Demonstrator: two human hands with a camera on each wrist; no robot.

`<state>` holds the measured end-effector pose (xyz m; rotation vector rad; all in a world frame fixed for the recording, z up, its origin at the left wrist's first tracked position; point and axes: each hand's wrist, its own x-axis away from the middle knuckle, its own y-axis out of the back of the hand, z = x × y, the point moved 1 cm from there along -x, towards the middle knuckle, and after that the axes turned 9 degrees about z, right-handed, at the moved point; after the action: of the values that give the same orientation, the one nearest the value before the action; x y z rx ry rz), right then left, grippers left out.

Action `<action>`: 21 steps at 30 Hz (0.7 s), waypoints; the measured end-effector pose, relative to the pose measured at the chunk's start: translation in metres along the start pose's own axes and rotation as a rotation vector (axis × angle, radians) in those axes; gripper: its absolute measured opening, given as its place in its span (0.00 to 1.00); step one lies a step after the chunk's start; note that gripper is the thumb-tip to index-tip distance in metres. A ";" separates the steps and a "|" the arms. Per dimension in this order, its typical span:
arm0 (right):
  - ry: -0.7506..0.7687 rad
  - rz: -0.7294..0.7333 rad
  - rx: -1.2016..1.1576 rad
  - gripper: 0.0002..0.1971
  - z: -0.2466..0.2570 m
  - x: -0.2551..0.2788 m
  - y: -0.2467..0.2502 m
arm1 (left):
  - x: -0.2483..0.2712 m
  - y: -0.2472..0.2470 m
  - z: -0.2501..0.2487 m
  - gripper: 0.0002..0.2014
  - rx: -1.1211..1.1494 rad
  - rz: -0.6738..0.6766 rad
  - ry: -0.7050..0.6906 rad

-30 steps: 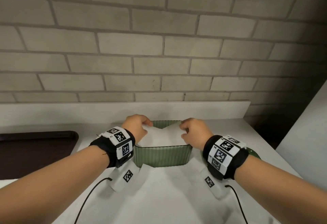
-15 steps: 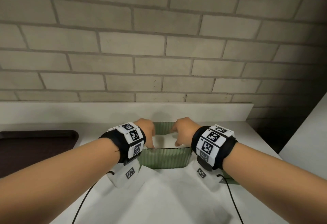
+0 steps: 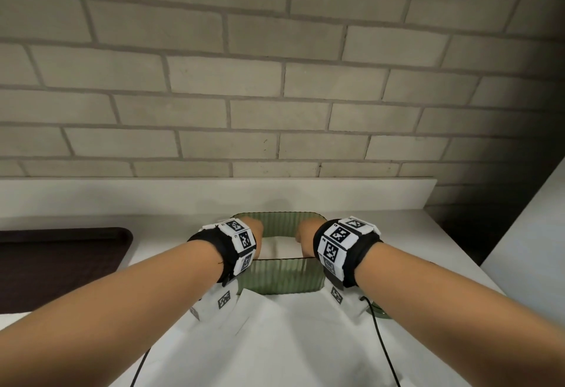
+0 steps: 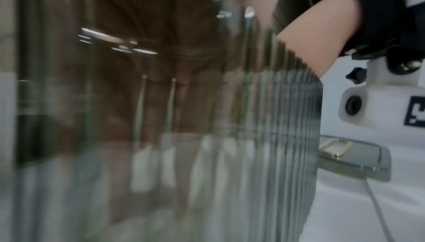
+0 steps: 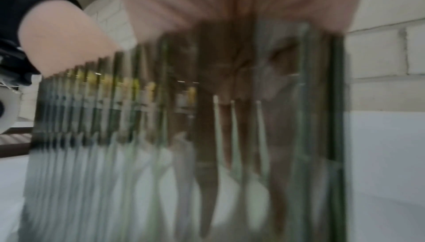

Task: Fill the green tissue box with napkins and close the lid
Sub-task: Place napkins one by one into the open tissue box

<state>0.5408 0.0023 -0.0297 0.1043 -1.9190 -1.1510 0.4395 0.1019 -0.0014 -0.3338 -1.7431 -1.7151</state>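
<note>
The green ribbed tissue box [image 3: 284,276] stands open on the white counter in front of the wall ledge. White napkins [image 3: 278,247] lie inside it, below the rim. My left hand [image 3: 255,234] reaches into the box on the left side and my right hand [image 3: 305,235] on the right side. The rim hides both sets of fingers in the head view. Through the ribbed wall [image 5: 92,155] in the right wrist view, the right fingers [image 5: 207,155] point straight down onto the napkins. The green lid [image 4: 354,155] lies flat on the counter, right of the box.
A dark brown tray [image 3: 55,264] lies at the left. A white ledge [image 3: 214,194] and a brick wall stand behind the box. White paper [image 3: 290,341] covers the counter in front. A white panel [image 3: 535,234] rises at the right. Thin cables run under both forearms.
Both hands have moved down into the box. The napkins, which stood above the rim a second ago, now lie lower inside it.
</note>
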 end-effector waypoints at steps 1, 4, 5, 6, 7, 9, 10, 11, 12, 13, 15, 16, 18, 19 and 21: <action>-0.006 -0.061 -0.046 0.12 0.005 0.023 0.004 | 0.001 0.000 0.001 0.13 0.019 -0.046 -0.017; 0.032 -0.253 -0.202 0.18 0.001 0.077 0.013 | 0.023 0.004 0.002 0.08 0.141 -0.207 -0.045; 0.063 -0.320 -0.303 0.21 0.000 0.088 0.011 | 0.034 0.005 0.003 0.04 0.192 -0.270 -0.085; 0.101 -0.378 -0.349 0.21 -0.003 0.106 0.010 | 0.046 0.005 0.004 0.06 0.260 -0.327 -0.121; 0.133 -0.412 -0.373 0.21 -0.006 0.121 0.006 | 0.058 0.003 0.006 0.10 0.342 -0.379 -0.154; 0.176 -0.450 -0.478 0.19 -0.014 0.149 -0.007 | 0.083 -0.006 0.011 0.09 0.499 -0.448 -0.216; 0.187 -0.448 -0.500 0.18 -0.017 0.165 -0.016 | 0.097 -0.013 0.013 0.06 0.563 -0.467 -0.241; 0.201 -0.452 -0.513 0.18 -0.021 0.177 -0.026 | 0.109 -0.021 0.015 0.04 0.613 -0.481 -0.262; 0.201 -0.453 -0.515 0.17 -0.025 0.190 -0.038 | 0.121 -0.029 0.017 0.03 0.655 -0.485 -0.277; 0.191 -0.454 -0.524 0.17 -0.029 0.200 -0.052 | 0.133 -0.039 0.018 0.03 0.705 -0.478 -0.285; 0.177 -0.451 -0.557 0.16 -0.036 0.221 -0.080 | 0.155 -0.060 0.019 0.03 0.814 -0.455 -0.299; 0.160 -0.437 -0.575 0.16 -0.038 0.231 -0.094 | 0.165 -0.072 0.019 0.03 0.867 -0.438 -0.302; 0.131 -0.397 -0.601 0.17 -0.040 0.249 -0.122 | 0.181 -0.093 0.018 0.03 0.937 -0.405 -0.309; 0.120 -0.371 -0.615 0.18 -0.040 0.256 -0.137 | 0.187 -0.104 0.018 0.03 0.957 -0.379 -0.312; 0.101 -0.308 -0.625 0.20 -0.038 0.269 -0.164 | 0.197 -0.123 0.014 0.04 0.980 -0.322 -0.322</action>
<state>0.3464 -0.2421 0.0252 0.1154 -1.4089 -1.8643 0.2137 0.0508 0.0220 0.1337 -2.7381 -0.8164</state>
